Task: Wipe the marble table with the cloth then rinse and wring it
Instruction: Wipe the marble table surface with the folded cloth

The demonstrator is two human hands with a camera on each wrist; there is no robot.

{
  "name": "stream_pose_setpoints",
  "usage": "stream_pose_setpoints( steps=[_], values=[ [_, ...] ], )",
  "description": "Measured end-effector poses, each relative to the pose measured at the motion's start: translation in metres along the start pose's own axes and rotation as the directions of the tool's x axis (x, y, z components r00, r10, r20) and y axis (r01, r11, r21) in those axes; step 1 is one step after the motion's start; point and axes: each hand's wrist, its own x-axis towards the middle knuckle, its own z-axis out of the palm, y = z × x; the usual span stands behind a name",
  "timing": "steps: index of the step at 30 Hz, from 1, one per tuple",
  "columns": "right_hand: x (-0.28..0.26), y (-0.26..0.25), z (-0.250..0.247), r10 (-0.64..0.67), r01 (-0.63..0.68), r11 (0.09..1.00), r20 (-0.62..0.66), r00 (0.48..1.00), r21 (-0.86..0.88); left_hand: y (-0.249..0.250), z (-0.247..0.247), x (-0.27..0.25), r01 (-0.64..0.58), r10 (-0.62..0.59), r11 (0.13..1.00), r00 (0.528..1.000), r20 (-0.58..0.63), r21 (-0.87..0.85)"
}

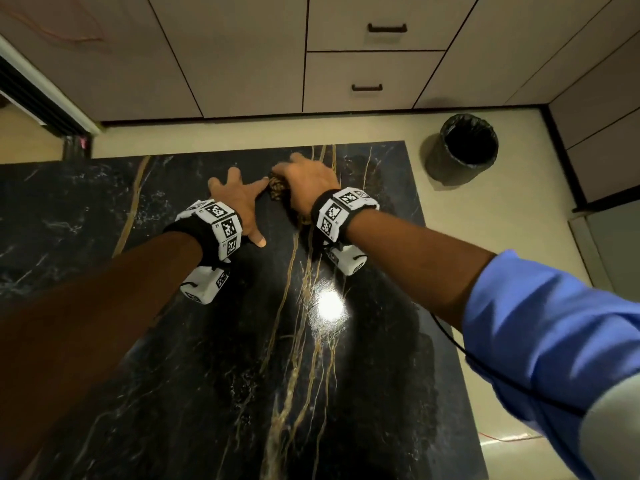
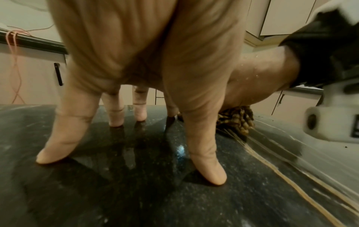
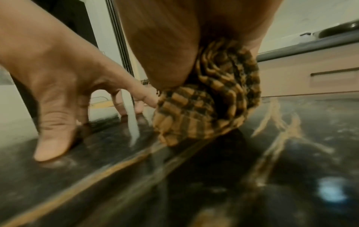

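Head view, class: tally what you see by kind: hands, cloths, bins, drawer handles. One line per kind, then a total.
Hands: 2, left hand and right hand
Cloths: 1, checked cloth
Bins: 1, black bin
Drawer handles: 2, upper handle and lower handle
Total: 6

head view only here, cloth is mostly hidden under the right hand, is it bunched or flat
Observer: Bunched. The right wrist view shows the checked cloth wadded into a ball in the right hand, pressed on the marble table.
Operator: is the left palm down on the table
Observer: No. The left wrist view shows the left hand arched, only its fingertips touching.
Operator: anything on a counter nearby
Observer: The right wrist view shows a dark pan on the far counter.
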Motion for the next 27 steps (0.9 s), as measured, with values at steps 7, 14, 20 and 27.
stream_pose_setpoints(
  steps=[7,14,20,27],
  values=[
    [-0.003,0.104,-0.036,0.289,-0.29,0.957,-0.041,0.957,-0.026,0.012,-0.009,-0.006,-0.006,0.006,1.0,1.0,0.028,-0.012],
    [0.021,0.079,-0.025,0.132,-0.126,0.989,-0.079,0.988,0.081,0.04,-0.023,0.016,-0.051,0.038,0.982,0.997,-0.073,-0.18],
    [0.032,0.087,-0.021,0.118,-0.118,0.993,0.005,0.993,0.003,0.07,-0.016,0.026,-0.106,0.094,0.975,0.993,-0.071,-0.193],
    [-0.003,0.19,-0.053,0.299,-0.3,0.954,-0.017,0.954,-0.017,0.072,-0.011,0.023,-0.118,0.104,0.98,0.991,-0.089,-0.159]
  ],
)
